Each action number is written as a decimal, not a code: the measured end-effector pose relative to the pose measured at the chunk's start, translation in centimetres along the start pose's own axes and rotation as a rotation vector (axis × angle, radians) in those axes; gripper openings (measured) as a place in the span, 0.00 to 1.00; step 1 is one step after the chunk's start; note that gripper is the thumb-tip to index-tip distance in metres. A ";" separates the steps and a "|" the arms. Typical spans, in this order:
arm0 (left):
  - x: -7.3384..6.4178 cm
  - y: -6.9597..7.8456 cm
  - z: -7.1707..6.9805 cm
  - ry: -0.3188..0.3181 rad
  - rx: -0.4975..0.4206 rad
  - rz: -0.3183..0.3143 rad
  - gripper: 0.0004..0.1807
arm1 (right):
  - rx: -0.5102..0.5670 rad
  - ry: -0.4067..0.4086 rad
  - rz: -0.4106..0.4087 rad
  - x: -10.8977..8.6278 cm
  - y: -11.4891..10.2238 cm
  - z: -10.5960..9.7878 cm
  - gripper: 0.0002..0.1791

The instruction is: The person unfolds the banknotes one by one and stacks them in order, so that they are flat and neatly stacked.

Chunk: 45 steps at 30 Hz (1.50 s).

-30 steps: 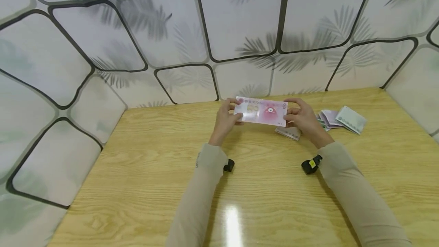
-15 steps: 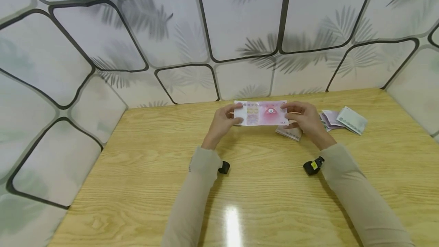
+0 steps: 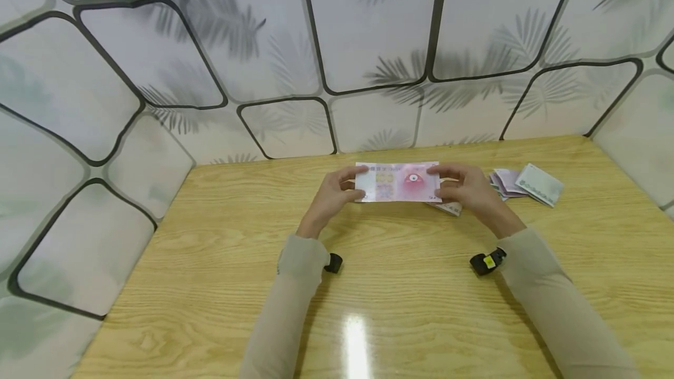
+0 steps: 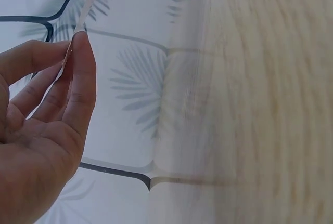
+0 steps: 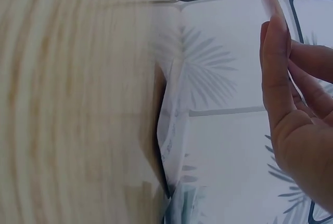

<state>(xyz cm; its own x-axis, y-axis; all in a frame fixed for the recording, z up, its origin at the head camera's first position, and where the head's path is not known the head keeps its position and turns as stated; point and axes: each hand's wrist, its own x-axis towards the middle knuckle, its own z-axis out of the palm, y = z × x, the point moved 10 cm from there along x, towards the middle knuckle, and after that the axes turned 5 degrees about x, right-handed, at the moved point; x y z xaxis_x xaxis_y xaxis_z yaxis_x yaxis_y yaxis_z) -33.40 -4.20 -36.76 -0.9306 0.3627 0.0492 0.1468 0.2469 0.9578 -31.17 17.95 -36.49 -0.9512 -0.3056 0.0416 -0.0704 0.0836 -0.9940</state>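
Observation:
A pink banknote [image 3: 395, 183] with a red one-eyed figure is stretched flat between both hands, above the table's far part. My left hand [image 3: 336, 195] pinches its left end between thumb and fingers; in the left wrist view the left hand [image 4: 49, 115] has the note's thin edge between thumb and fingertips. At the other end, my right hand [image 3: 468, 192] pinches the note, and in the right wrist view the right hand [image 5: 296, 94] shows the same grip on the note [image 5: 269, 0] seen edge-on. Below and behind it lies a folded banknote [image 3: 449, 209], partly hidden.
Right of my right hand lie several folded notes, purple ones [image 3: 508, 183] and a pale green one [image 3: 539, 184]. They rest on a wooden table [image 3: 210, 285] that meets a patterned wall covering [image 3: 368, 34] at the back. Black wrist cameras [image 3: 487, 261] sit under both cuffs.
The banknote has gone from tilted to level and come slightly lower and nearer. Both hands keep hold of its ends; the left forearm has shifted left.

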 end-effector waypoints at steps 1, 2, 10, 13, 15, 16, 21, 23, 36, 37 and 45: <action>-0.1 0.0 0.0 -0.004 0.002 0.001 0.26 | 0.004 -0.012 -0.008 -0.1 -0.1 0.1 0.24; -0.3 0.0 -0.1 -0.010 0.005 0.004 0.26 | 0.004 -0.023 -0.014 -0.2 -0.2 0.2 0.24; -1.2 -0.1 -0.3 -0.028 0.008 0.013 0.26 | 0.013 -0.079 -0.032 -0.7 -0.8 1.0 0.27; -1.6 0.1 -0.4 -0.037 -0.001 0.012 0.26 | 0.019 -0.088 -0.032 -0.8 -0.9 1.2 0.28; -2.0 0.5 -0.4 -0.047 -0.011 0.008 0.26 | 0.021 -0.095 -0.035 -0.9 -0.9 1.3 0.28; -2.2 0.8 -0.4 -0.053 -0.015 0.009 0.26 | 0.022 -0.098 -0.038 -0.9 -0.9 1.4 0.28; -3.4 2.3 0.0 -0.096 -0.002 0.013 0.26 | 0.026 -0.107 -0.039 -1.4 -1.0 1.5 0.28; -3.7 2.4 0.1 -0.107 0.006 0.009 0.26 | 0.032 -0.112 -0.032 -1.6 -0.9 1.7 0.28; -5.4 2.6 -0.5 -0.085 0.044 -0.015 0.26 | 0.070 -0.145 -0.023 -1.8 -0.5 2.9 0.27; -5.5 2.5 -0.5 -0.084 0.051 -0.016 0.26 | 0.073 -0.152 -0.023 -1.9 -0.6 3.0 0.27; -6.5 2.2 -1.0 -0.092 0.031 -0.021 0.26 | 0.101 -0.193 -0.049 -1.8 -0.5 4.1 0.26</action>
<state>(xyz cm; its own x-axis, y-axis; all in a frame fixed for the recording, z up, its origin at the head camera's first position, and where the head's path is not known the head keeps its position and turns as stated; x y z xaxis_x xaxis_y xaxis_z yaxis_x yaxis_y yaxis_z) -27.31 -6.89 -34.75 -0.8993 0.4374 0.0014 0.1390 0.2827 0.9491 -28.22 14.59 -36.50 -0.8719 -0.4832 0.0797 -0.0757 -0.0279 -0.9967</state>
